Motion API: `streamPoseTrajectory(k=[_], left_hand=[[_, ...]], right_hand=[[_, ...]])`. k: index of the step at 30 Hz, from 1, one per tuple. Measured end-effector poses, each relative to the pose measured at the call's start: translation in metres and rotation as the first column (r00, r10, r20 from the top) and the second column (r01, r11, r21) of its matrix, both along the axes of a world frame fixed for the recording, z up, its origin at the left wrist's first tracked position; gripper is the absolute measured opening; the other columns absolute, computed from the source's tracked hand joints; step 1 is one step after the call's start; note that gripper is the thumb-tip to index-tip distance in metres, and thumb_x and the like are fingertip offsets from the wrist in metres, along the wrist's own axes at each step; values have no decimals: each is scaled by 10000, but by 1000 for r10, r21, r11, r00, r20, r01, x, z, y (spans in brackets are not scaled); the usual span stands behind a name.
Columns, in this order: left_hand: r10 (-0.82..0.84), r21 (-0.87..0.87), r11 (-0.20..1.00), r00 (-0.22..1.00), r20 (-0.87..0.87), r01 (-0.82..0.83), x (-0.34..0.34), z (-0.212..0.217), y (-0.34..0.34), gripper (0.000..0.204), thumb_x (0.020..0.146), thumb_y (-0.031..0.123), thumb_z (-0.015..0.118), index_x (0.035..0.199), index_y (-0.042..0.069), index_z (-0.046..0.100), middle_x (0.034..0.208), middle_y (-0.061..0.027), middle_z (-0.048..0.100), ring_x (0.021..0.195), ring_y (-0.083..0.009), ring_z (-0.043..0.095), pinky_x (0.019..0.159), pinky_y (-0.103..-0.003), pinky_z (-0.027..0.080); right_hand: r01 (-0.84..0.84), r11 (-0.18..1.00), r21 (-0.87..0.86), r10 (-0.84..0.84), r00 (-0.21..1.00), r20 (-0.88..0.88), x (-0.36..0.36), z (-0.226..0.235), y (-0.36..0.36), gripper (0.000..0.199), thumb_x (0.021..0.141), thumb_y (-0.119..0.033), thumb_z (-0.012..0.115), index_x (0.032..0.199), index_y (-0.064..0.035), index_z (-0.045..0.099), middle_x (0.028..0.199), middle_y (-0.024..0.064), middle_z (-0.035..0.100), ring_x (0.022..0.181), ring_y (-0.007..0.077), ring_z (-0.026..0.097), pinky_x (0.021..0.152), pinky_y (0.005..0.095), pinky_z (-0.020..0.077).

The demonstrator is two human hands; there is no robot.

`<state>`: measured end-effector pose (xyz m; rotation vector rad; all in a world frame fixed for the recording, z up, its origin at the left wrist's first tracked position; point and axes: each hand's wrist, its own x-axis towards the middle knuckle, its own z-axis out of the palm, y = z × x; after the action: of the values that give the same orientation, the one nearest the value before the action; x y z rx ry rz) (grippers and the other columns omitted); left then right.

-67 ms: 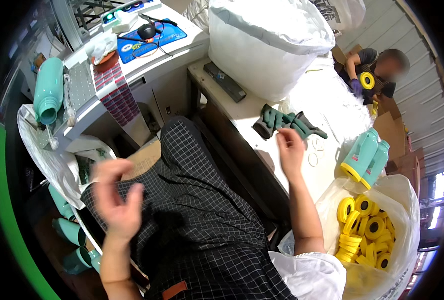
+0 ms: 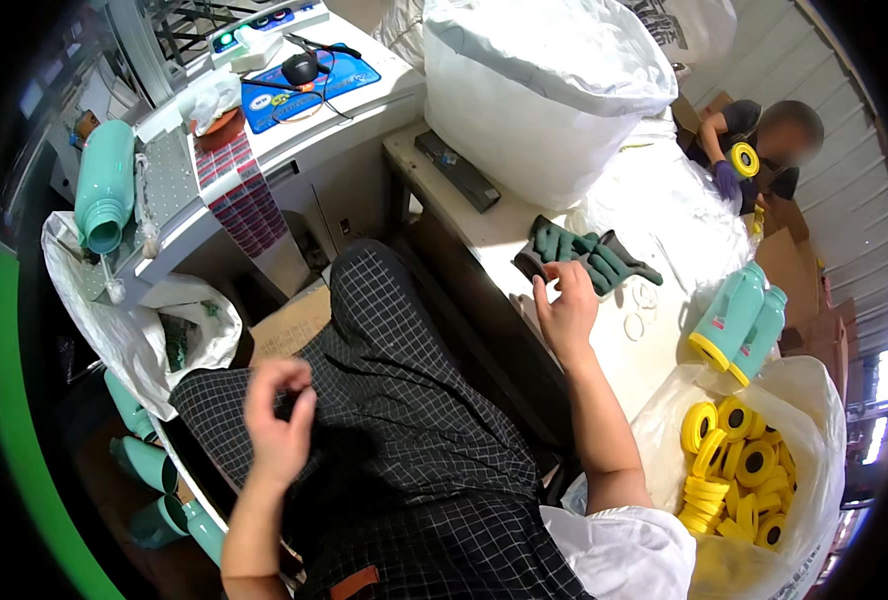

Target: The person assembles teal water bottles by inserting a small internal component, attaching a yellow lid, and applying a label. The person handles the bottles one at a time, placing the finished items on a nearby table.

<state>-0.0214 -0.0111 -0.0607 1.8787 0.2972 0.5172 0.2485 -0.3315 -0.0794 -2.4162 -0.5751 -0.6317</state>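
Loosely curled, the left hand (image 2: 282, 425) hangs over the lap (image 2: 434, 405), apparently empty. The right hand (image 2: 567, 312) bends beside the green gloves (image 2: 606, 268); whether it grips, I cannot tell. They lie just inside the bench's (image 2: 664, 335) near edge, probably light, soft, floppy, best pinched by the cuff (image 2: 531, 264).
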Motion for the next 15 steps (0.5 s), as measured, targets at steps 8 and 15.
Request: streamPoseTrajectory(k=[8,15], left_hand=[[60,-123,988,970,-235,-91,-51,-57,-22,211,878,-93,670,1065,7,678,1018,-99,697,879,-179,663,824,-299,525],[77,80,993,993,92,-85,-6,-22,-33,149,944,-2,695,1089,21,722,989,-99,731,897,-160,713,807,-292,589]], right_hand=[[121,992,-35,-116,984,133,59,-2,-20,30,950,-89,661,938,-62,660,846,137,693,745,354,678,655,443,528],[60,786,-615,-232,951,-204,80,62,32,476,944,-516,679,1018,-47,706,906,204,741,882,438,702,789,534,540]])
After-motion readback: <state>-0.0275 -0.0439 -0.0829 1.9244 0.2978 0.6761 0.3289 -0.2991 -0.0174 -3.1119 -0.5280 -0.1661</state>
